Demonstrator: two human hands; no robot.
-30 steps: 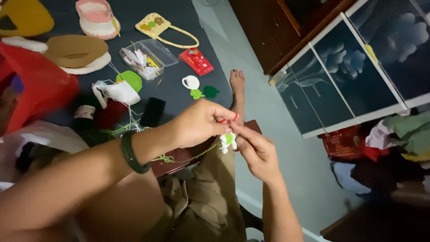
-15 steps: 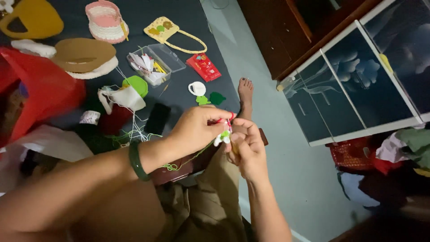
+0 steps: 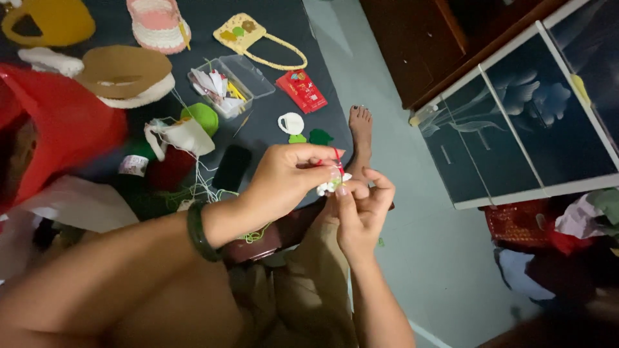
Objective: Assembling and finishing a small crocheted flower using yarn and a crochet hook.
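Both hands, left hand (image 3: 287,180) and right hand (image 3: 361,206), pinch a small white crocheted flower (image 3: 329,186) above a dark mat (image 3: 271,122).

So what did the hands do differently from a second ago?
Hardly anything. The left hand and right hand have stayed pressed together, fingers pinching the small white crocheted piece with red yarn. Only the view shifted slightly. The bags and clear plastic box on the dark mat stayed put.

Clear box (image 3: 227,82) left of card packet (image 3: 301,91)
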